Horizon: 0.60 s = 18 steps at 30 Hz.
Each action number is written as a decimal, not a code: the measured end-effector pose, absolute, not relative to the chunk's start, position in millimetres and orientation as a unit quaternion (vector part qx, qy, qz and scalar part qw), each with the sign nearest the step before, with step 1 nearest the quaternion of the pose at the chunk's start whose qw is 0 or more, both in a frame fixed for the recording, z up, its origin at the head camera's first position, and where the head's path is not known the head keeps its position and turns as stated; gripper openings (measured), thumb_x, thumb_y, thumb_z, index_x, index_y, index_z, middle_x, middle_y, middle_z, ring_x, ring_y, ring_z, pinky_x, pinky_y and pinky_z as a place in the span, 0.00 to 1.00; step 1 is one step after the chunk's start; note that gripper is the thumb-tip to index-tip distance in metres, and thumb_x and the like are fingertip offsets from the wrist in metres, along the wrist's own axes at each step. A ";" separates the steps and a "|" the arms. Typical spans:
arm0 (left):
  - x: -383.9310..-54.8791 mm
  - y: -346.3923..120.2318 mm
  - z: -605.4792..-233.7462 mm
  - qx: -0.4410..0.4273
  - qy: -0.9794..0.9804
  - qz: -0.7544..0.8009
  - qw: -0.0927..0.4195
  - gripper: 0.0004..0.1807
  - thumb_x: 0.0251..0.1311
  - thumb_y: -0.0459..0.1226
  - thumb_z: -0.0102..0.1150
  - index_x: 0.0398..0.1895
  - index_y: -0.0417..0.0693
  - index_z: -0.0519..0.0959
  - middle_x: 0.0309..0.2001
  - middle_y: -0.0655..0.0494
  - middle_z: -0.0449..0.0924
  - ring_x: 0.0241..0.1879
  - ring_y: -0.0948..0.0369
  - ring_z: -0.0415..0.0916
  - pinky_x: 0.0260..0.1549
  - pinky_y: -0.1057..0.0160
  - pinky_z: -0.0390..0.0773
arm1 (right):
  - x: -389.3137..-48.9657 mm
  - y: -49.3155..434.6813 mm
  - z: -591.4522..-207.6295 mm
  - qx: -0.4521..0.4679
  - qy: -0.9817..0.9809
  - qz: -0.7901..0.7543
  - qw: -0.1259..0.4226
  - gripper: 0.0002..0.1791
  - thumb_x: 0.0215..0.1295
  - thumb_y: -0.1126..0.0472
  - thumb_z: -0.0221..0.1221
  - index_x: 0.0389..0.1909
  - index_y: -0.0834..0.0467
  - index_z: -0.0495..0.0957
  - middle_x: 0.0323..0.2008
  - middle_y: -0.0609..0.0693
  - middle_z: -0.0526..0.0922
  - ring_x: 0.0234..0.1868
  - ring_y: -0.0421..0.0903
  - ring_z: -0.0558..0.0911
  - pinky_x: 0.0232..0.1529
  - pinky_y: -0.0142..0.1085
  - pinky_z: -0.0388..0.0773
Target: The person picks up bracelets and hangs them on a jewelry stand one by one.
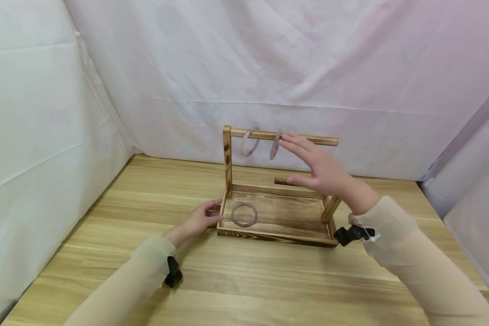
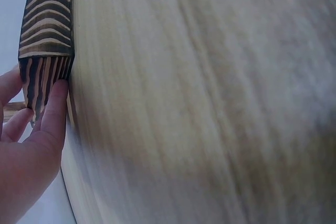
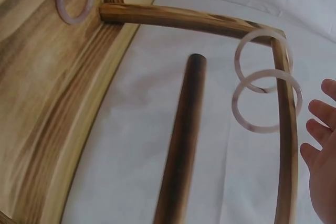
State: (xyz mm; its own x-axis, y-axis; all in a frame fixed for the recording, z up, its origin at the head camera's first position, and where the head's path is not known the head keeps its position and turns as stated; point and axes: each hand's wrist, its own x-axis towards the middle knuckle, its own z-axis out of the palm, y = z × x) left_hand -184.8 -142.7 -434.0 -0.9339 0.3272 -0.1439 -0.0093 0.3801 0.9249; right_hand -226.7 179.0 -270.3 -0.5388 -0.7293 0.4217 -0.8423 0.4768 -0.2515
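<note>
A wooden bangle rack with a shallow tray base (image 1: pixel 285 239) stands on the table. My left hand (image 1: pixel 201 218) grips the tray's left end, thumb on one side and fingers on the other, as the left wrist view shows at its striped corner (image 2: pixel 47 30). Two pale bangles hang on the upper rod (image 1: pixel 326 141): one nearer the post (image 1: pixel 249 154), another farther out (image 1: pixel 275 150). Beside that outer bangle, my right hand (image 1: pixel 319 165) is raised with fingers extended and holds nothing. A third bangle (image 1: pixel 244 225) lies flat in the tray's left part.
A shorter, lower rod (image 3: pixel 181 140) runs from the right post (image 1: pixel 331 209), partly behind my right hand in the head view. The left post (image 1: pixel 227 158) bears the upper rod. White cloth (image 1: pixel 179 68) hangs behind and beside the wooden table (image 1: pixel 236 280).
</note>
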 end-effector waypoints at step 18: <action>-183.3 -142.1 -431.5 0.092 0.817 0.549 0.154 0.32 0.64 0.31 0.51 0.69 0.31 0.54 0.62 0.30 0.63 0.61 0.38 0.65 0.56 0.53 0.76 | -210.9 160.2 -300.6 0.524 -0.815 0.222 0.112 0.44 0.58 0.37 0.57 0.68 0.60 0.60 0.68 0.59 0.61 0.69 0.58 0.60 0.67 0.55 0.62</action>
State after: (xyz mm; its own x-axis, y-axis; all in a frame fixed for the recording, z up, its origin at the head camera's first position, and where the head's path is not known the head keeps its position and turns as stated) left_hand -183.3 -142.1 -431.5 -0.9360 0.3181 -0.1505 -0.0191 0.3811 0.9243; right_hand -210.9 160.2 -300.6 -0.4261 -0.8041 0.4145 -0.9033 0.3529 -0.2441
